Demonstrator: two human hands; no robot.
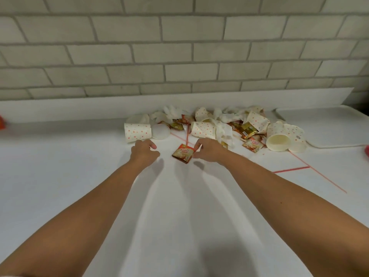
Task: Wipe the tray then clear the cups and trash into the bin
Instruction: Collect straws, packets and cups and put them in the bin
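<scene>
A heap of white paper cups with orange dots, crumpled tissues and coffee sachets lies on the white table against the wall. One dotted cup (137,132) lies on its side at the heap's left end, with a white lid (160,131) beside it. My left hand (144,150) hovers just below that cup, fingers loosely curled, holding nothing. My right hand (206,149) pinches the corner of a brown coffee sachet (183,155) that sits in front of the heap. A white tray (327,124) rests at the far right. No bin is in view.
A grey brick wall runs behind the table. Red tape lines (290,169) cross the tabletop on the right. A red object (2,122) shows at the left edge and another (366,150) at the right edge. Larger cups (278,140) lie by the tray.
</scene>
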